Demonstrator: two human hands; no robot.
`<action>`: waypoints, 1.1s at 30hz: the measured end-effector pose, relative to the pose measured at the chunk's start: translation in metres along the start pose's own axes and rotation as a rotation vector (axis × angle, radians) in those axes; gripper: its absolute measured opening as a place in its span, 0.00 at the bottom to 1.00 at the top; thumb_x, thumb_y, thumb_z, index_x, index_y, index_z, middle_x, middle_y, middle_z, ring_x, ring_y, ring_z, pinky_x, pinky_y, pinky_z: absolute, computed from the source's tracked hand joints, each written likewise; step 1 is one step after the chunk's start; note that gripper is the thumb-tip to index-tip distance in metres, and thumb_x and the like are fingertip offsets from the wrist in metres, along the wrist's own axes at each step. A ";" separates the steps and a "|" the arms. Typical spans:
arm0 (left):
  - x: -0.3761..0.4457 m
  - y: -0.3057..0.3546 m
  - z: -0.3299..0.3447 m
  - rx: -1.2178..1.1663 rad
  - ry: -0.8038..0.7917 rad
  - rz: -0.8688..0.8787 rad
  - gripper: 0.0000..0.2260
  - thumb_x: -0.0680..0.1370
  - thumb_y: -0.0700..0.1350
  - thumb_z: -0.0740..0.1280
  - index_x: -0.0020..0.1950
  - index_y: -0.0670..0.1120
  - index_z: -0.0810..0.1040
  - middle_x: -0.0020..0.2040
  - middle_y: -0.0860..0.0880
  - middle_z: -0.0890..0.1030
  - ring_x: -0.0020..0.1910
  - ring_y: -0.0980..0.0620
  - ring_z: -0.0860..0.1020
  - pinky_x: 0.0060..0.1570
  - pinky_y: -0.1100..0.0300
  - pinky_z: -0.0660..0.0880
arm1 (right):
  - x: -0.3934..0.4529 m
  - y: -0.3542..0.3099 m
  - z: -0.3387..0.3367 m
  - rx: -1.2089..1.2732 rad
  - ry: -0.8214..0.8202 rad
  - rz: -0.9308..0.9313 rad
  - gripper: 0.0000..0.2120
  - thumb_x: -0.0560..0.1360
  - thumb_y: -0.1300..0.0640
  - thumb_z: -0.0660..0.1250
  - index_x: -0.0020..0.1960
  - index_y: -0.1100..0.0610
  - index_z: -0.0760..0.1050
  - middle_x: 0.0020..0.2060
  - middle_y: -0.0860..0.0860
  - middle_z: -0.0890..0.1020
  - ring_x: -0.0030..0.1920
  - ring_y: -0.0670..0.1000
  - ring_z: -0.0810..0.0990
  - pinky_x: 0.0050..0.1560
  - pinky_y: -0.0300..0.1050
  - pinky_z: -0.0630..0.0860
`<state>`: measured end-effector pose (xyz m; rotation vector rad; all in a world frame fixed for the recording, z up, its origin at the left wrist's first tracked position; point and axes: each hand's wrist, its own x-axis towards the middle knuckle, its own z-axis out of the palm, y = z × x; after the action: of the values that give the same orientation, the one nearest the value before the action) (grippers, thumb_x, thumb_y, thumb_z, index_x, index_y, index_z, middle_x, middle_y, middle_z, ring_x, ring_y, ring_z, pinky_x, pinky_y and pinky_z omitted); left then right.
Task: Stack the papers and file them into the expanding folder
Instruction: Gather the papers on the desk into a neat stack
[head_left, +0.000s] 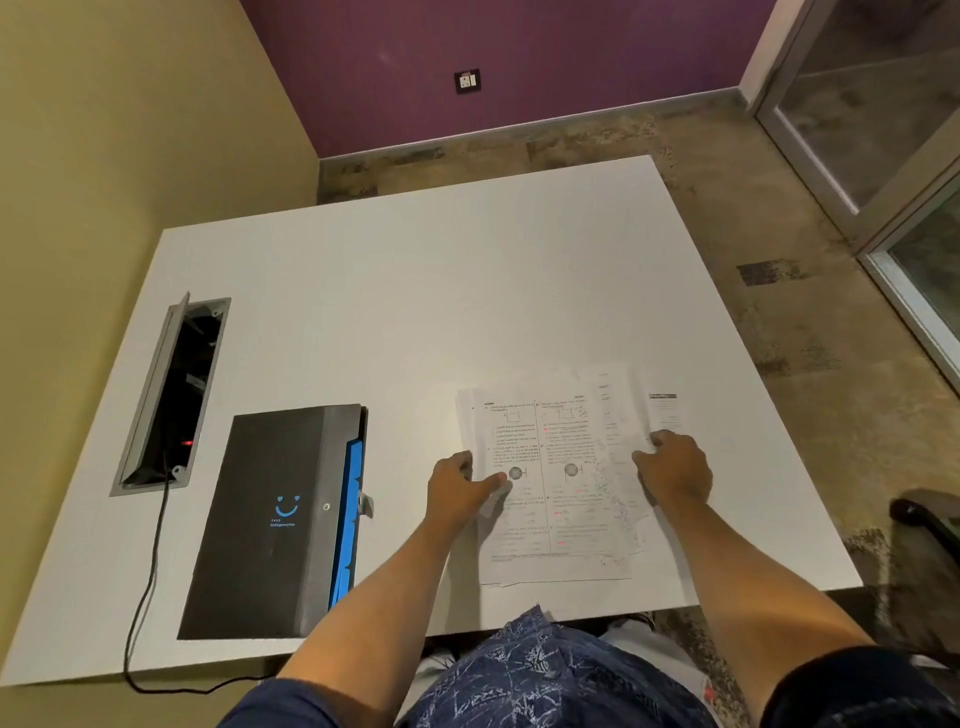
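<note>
Several printed papers (558, 499) lie loosely overlapped on the white table (415, 312), fanned a little toward the right. My left hand (460, 491) grips the left edge of the pile, thumb on top of the uppermost sheet. My right hand (675, 470) rests fingers-down on the right-hand sheets. The black expanding folder (265, 519), with blue dividers along its right side and a blue smile logo, lies shut flat on the table to the left of the papers, apart from both hands.
An open cable box (171, 395) is set into the table at the far left, with a black cord (148, 587) running over the front edge. A dark chair part (922, 517) shows at the right. Walls stand behind and left.
</note>
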<state>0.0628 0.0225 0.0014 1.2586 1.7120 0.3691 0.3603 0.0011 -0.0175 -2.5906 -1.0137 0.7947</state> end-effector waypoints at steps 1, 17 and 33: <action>0.000 -0.001 0.001 0.002 0.006 0.002 0.11 0.71 0.48 0.78 0.41 0.47 0.77 0.36 0.56 0.76 0.36 0.57 0.73 0.40 0.66 0.68 | -0.002 0.000 0.002 0.036 -0.001 -0.025 0.21 0.71 0.57 0.72 0.64 0.54 0.82 0.57 0.56 0.85 0.56 0.62 0.82 0.57 0.55 0.80; -0.004 0.001 0.003 0.070 -0.019 0.017 0.15 0.67 0.51 0.72 0.43 0.42 0.74 0.40 0.47 0.78 0.37 0.53 0.73 0.37 0.60 0.70 | -0.002 -0.009 0.011 0.001 0.016 -0.029 0.20 0.72 0.62 0.68 0.64 0.55 0.80 0.58 0.58 0.81 0.54 0.60 0.82 0.53 0.54 0.82; -0.008 0.015 0.013 -0.159 0.026 -0.130 0.32 0.74 0.52 0.76 0.73 0.40 0.72 0.73 0.46 0.72 0.71 0.47 0.72 0.70 0.54 0.70 | 0.006 -0.022 0.009 0.247 -0.165 0.059 0.18 0.83 0.49 0.57 0.68 0.56 0.71 0.60 0.58 0.81 0.56 0.61 0.80 0.54 0.52 0.77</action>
<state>0.0818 0.0182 0.0094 1.0268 1.7404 0.4368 0.3465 0.0219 -0.0184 -2.3849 -0.8252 1.0900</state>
